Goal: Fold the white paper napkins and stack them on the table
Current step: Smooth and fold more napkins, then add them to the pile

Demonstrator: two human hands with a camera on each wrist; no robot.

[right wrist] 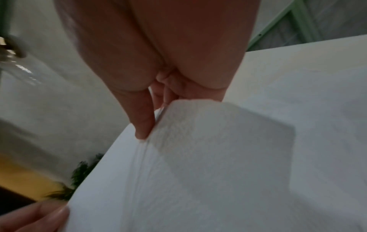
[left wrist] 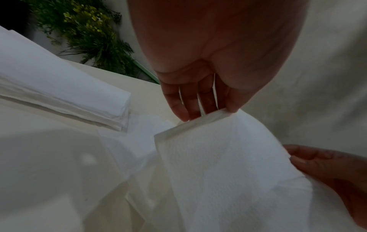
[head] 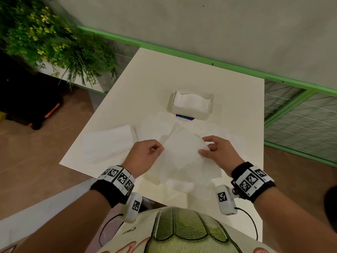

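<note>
napkin (head: 182, 148) hangs pinched between left hand (head: 144, 154) and right hand (head: 218, 152).

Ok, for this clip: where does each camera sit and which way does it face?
Head: worn on the head, looks down at the table; both forearms, left hand, right hand.
Left wrist: looks along the left hand at the napkin and the stack.
Right wrist: looks along the right hand at the napkin.
All three show the napkin, pinched by both hands.
</note>
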